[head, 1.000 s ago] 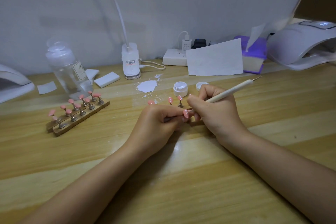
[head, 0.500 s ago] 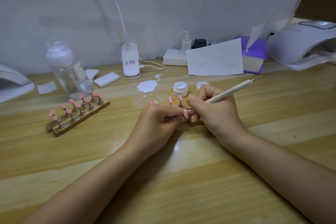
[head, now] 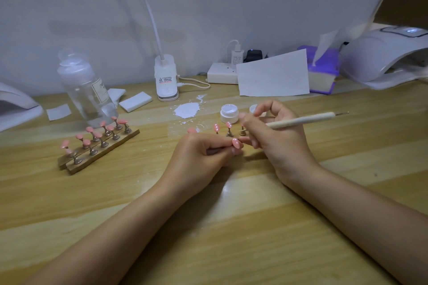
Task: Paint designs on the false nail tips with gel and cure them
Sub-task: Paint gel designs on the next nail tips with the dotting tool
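At the back of your tabletop [head: 69,192] a white power strip [head: 221,73] sits by the wall, a loose sheet of paper [head: 273,76] propped before it. You have a purple tissue box [head: 323,71] just right of that sheet, and a clear bottle [head: 85,90] far left.

the left hand [head: 199,157] pinched a pink nail tip [head: 236,143] on its stand, just in front of the open gel jar [head: 229,113]. the right hand [head: 273,136], right of the jar, gripped a dotting tool [head: 301,120].

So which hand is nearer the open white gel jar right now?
Right. The right hand, gripping the dotting tool, sits just beside the gel jar. The left hand, pinching a pink nail tip, is nearer the viewer.
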Motion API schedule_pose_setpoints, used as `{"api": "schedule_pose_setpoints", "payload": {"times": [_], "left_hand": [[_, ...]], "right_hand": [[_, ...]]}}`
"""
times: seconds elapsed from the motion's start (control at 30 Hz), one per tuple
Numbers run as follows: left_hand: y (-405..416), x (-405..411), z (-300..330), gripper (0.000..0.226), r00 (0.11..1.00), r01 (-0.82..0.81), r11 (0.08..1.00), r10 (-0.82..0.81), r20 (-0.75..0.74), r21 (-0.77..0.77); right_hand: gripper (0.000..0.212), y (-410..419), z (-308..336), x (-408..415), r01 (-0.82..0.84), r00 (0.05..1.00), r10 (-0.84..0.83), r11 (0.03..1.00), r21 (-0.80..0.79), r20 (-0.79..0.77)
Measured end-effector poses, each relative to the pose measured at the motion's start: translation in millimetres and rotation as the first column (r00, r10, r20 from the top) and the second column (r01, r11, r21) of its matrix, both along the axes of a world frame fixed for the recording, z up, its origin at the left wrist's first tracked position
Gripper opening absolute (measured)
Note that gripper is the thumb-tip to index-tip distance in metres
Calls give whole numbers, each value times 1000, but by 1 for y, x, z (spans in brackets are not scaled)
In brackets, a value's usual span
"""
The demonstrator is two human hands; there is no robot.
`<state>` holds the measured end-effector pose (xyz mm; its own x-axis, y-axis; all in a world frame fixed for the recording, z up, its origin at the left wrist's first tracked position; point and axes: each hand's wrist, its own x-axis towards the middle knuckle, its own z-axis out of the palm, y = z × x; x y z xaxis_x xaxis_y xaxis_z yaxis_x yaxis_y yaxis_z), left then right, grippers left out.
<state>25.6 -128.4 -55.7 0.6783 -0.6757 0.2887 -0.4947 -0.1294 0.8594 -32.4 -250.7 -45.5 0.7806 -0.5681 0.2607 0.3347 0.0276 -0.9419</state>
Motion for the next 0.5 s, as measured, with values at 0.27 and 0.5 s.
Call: {"api": "schedule_pose_setpoints", "payload": {"times": [0.27, 0.5], "left_hand": [[1, 0, 1, 12, 999, -12, 1000, 10, -51, -27], [0, 0, 0, 13, 1000, -13, 1000, 12, -26, -8]], "right_hand": [[38, 0, 0, -3, -122, 992, 122, 993, 3, 23], [40, 3, 2, -3, -113, 994, 113, 993, -26, -4]]}}
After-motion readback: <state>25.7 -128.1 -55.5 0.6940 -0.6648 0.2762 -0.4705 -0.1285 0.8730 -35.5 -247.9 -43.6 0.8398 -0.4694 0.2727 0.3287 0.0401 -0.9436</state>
